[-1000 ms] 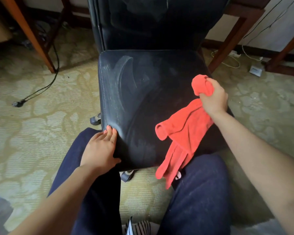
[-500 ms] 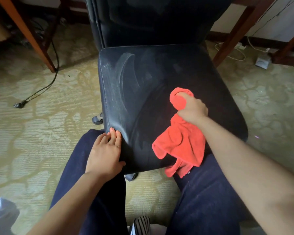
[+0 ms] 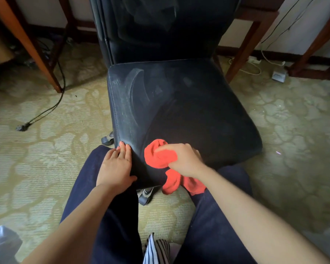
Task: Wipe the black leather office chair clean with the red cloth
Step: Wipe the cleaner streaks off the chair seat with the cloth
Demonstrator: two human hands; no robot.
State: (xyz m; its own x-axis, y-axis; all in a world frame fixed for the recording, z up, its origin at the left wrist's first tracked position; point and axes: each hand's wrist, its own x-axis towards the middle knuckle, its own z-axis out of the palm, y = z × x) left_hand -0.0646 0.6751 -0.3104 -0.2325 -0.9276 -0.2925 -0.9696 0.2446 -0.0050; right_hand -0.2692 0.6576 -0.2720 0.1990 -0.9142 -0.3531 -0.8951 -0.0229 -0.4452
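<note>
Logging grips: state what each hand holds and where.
Right hand grips the red cloth at its bunched upper end. Left hand holds nothing, resting flat on the seat corner.

place: home or hotel room | evidence: patterned carpet [image 3: 36, 153]; wooden table legs [image 3: 242, 54]; floor cables [image 3: 51, 107]

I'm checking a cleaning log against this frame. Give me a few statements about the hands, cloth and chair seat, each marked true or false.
1. The right hand grips the red cloth on the seat's front edge. True.
2. The left hand is lifted clear of the chair. False: it lies flat on the seat's front left corner.
3. Pale dusty streaks show on the seat's left side. True.
4. The cloth is spread flat. False: it is bunched, one end hanging over the front edge.
</note>
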